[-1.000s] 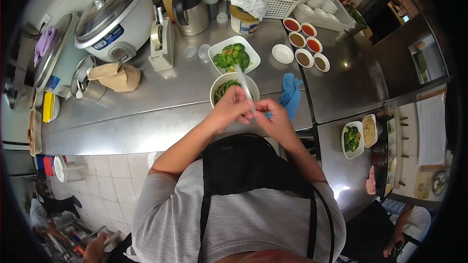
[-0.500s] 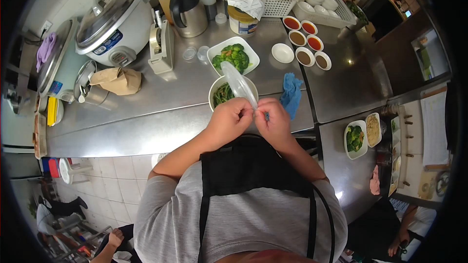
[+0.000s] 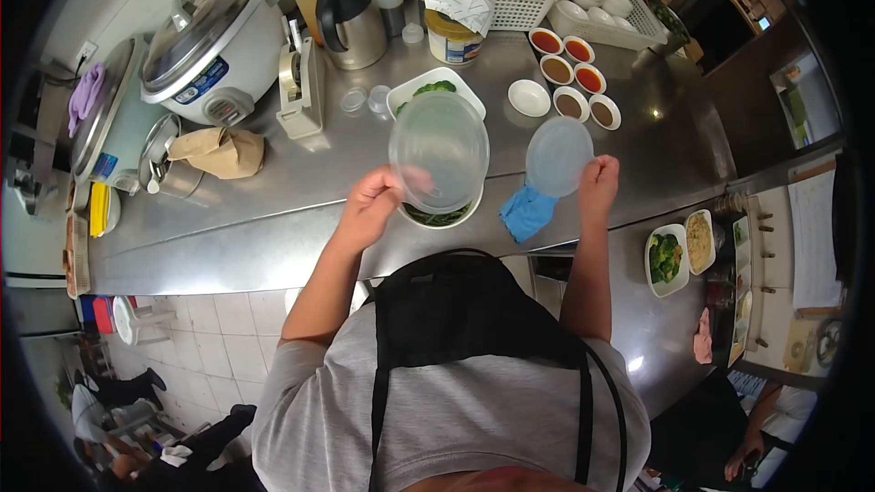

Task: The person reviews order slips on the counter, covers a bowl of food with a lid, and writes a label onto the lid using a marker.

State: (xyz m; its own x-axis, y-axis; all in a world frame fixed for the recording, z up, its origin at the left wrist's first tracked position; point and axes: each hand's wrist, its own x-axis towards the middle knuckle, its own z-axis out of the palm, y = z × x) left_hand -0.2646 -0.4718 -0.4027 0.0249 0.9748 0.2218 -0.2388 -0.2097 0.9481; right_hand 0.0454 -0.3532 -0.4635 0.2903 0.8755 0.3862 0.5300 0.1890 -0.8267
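Observation:
A round clear lid (image 3: 439, 150) is held by its left edge in my left hand (image 3: 372, 207), over a white bowl of green vegetables (image 3: 437, 217). The lid covers most of that bowl and part of the square white dish of broccoli (image 3: 437, 87) behind it. My right hand (image 3: 598, 184) pinches the right edge of a second clear lid (image 3: 559, 157). Just below this second lid, a crumpled blue cloth (image 3: 527, 214) lies on the steel counter (image 3: 228, 241).
Small sauce bowls (image 3: 571, 105) and an empty white dish (image 3: 529, 98) stand at the back right. Behind are a steel jug (image 3: 357, 32), a tape dispenser (image 3: 301, 91) and a rice cooker (image 3: 219, 46). A co-worker's arm (image 3: 756, 419) shows at the lower right.
The clear lids, earlier together between my two hands, are now apart and turned flat to view. My hands have moved away from each other. The blue cloth has shifted down and left.

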